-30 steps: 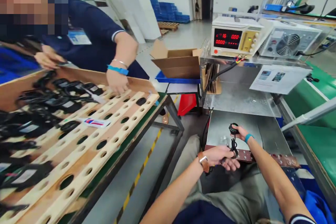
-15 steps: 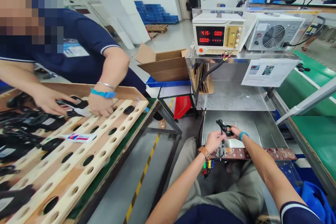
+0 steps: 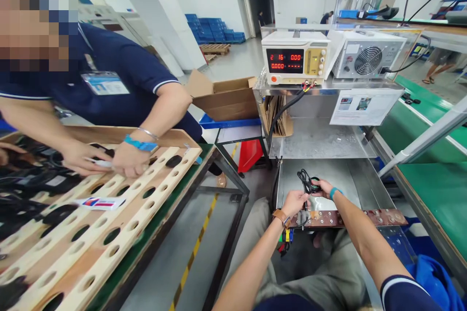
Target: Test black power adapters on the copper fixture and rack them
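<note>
1. The black cable [image 3: 307, 183], thin and looped into loose coils, is between the two hands, above the metal tray [image 3: 345, 180].
2. The right hand [image 3: 324, 188] has its fingers closed on the right side of the coils; a blue band [image 3: 334, 193] circles the wrist.
3. The left hand [image 3: 296, 202] has its fingers pinched together on the cable's near, left part; a brown-strapped watch [image 3: 282, 217] is on that wrist.
4. The tray is smooth, shiny sheet metal with upright side walls. A reddish-brown strip [image 3: 359, 217], studded with round metal fasteners, runs along its near edge.
5. On the far metal shelf [image 3: 352, 87] sit a boxy white power supply [image 3: 295, 58] with red digits and, to its right, a grey instrument [image 3: 368, 60] with a round fan grille.
6. On the left, a pale wooden rack [image 3: 102, 266] with rows of round holes rests on a green tabletop [image 3: 122, 269]; a co-worker [image 3: 113, 63] in dark blue leans over it.
7. Farther off, an open cardboard box [image 3: 228, 103], stacked blue crates [image 3: 213, 30] and white walls show.
</note>
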A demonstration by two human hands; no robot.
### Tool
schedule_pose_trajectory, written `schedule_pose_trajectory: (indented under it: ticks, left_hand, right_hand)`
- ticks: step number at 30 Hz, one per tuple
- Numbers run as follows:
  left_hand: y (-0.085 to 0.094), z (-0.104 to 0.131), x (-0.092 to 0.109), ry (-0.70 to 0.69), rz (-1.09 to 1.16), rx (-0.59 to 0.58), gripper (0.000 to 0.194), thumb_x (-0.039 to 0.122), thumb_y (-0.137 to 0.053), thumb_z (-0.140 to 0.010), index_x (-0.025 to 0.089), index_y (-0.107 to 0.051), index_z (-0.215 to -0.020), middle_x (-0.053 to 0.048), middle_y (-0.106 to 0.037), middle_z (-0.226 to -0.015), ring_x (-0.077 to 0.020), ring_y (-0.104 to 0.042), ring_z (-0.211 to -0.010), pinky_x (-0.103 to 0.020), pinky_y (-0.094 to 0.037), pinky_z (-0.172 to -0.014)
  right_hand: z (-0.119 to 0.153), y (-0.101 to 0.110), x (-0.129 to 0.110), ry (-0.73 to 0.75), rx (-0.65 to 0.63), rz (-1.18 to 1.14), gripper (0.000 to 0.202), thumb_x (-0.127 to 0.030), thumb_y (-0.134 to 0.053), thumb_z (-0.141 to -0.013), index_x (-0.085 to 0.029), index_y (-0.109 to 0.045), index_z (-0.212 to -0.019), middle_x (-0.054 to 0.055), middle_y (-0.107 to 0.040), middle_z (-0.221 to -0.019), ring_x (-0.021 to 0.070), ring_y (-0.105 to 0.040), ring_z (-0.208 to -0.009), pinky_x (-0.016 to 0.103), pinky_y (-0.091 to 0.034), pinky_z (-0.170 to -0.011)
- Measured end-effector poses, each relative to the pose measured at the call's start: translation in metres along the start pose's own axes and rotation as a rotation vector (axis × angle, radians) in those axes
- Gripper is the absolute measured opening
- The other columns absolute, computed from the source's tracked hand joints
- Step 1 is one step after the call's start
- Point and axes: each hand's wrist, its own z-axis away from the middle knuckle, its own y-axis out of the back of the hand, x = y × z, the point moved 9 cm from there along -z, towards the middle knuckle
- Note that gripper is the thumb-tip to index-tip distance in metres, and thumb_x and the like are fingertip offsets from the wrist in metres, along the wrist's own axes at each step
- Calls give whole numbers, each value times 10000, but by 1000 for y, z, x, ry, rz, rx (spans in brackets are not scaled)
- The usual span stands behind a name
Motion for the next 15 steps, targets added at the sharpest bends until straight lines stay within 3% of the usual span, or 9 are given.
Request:
schedule_pose_trajectory:
  ticks: [4,15]
  left_hand:
    - [0,4,-1,40,-34,-38,336,440,-613,-862,107,-648,-824,-59,-691,-682,-118,-589,-550,-203,-363,-510]
    - [2,3,-1,-66,-83,18,321,400,-537,-878,112,-664,-818,-55,-694,-651,-132,-575,-549,-229,-393,-557]
  right_hand:
    - [0,2,-2,20,4,-41,163,-204,-660,-971,-149,-563,-1090,89,-627,-918,228,-639,-811,336,-626,-699]
    - [-5,5,2,24,20,-81,155,-172,-681,-963,-146,-576,-1074,94,-642,-949,233,-654,-824,349,-626,-738]
